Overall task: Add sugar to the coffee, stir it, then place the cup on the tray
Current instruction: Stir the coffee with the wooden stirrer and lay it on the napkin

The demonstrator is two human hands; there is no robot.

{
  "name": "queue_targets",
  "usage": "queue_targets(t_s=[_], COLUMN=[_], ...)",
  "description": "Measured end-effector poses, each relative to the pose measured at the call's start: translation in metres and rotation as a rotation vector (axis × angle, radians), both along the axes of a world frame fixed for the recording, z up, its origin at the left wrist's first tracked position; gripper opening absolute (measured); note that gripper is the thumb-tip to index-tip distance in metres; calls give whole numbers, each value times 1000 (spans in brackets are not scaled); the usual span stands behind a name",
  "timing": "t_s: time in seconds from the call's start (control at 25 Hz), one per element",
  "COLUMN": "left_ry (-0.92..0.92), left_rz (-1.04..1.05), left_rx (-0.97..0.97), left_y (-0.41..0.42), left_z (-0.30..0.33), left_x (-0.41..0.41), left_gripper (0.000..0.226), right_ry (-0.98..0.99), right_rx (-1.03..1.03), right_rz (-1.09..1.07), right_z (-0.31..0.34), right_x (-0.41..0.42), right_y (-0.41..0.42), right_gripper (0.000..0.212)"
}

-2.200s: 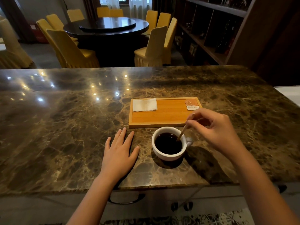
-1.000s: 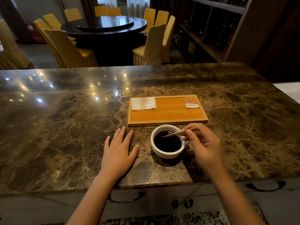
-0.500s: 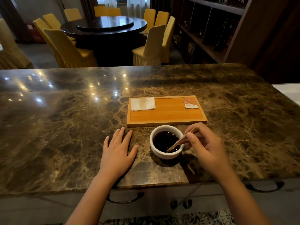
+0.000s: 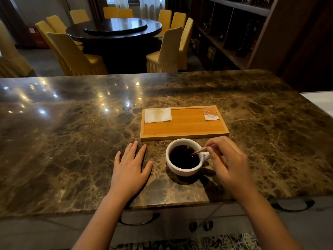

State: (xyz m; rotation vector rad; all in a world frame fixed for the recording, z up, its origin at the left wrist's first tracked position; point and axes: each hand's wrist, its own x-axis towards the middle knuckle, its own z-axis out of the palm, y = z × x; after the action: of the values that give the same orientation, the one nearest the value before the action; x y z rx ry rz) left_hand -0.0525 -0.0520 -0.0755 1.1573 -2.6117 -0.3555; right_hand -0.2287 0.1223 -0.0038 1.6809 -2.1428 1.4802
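Dim dining room beyond a marble table (image 4: 72,141)

Yellow-covered chairs (image 4: 72,56) ring a dark round dining table (image 4: 115,31); dark shelving (image 4: 234,33) lines the right wall.

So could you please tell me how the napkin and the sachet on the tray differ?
The napkin is plain white; the sachet is orange with print. The napkin is larger than the sachet. The napkin lies at the tray's far-left corner, the sachet at its far-right. Both lie flat and untouched.

One head-worn wide-angle view looks forward and down from the near edge of the marble counter (image 4: 72,141), close over both forearms, taking in the dining room beyond, with no second view sharing it.
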Motion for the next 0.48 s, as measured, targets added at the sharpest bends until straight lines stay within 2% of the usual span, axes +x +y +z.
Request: queue_targets(t_s=[0.16,0.28,0.36,0.44,0.48], left_ry=[3,-1,-6,-10,-10], left_rz=[-5,-5,-6,-7,-6], left_rx=[1,4,4,2,1], left_y=[1,1,0,0,1], left_z=[1,1,1,1,1], left_x=[0,-1,-1,0,0], left_gripper=[58,58,58,58,58], right_ry=[-56,-287,-416,-446,-399], right_rx=[33,-6,-59,-113,-125], right_rz=[16,40,56,40,20], right_z=[7,4,-1,-5,-7], right_x=[5,10,14,15,13], right_y=[3,-2,-10,-16,-16], right_gripper=[17,9,12,13,11])
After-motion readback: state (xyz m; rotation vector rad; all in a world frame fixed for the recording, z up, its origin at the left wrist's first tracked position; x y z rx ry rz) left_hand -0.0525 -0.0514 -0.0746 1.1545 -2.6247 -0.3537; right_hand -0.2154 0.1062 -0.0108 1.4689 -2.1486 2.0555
